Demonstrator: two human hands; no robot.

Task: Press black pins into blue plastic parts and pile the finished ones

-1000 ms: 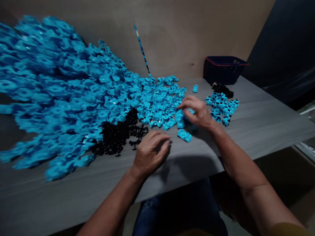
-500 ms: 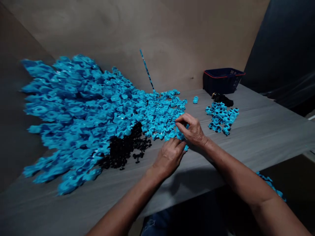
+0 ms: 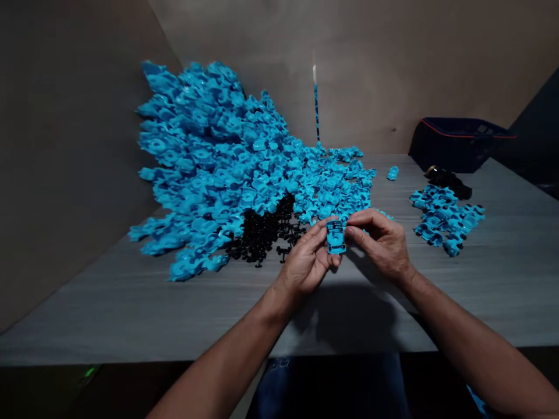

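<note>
My left hand (image 3: 308,256) holds a blue toy car body (image 3: 336,237) with its underside up. Black axle parts cross it near both ends. My right hand (image 3: 382,241) touches its upper right edge with thumb and forefinger pinched at a small black part. To the left and behind spreads a big heap of blue car bodies (image 3: 218,139). In front of the heap lies a pile of black axles (image 3: 259,235).
On the right sits a group of blue cars with black wheels (image 3: 448,218), with a black object (image 3: 452,183) behind it. A dark basket (image 3: 458,142) stands at the back right. One blue car (image 3: 392,173) lies alone. A thin striped stick (image 3: 317,113) rises by the back wall.
The view has swung left. My left hand has turned palm up and now shows the blue car body in its fingers. My right hand has come to that body's edge.
</note>
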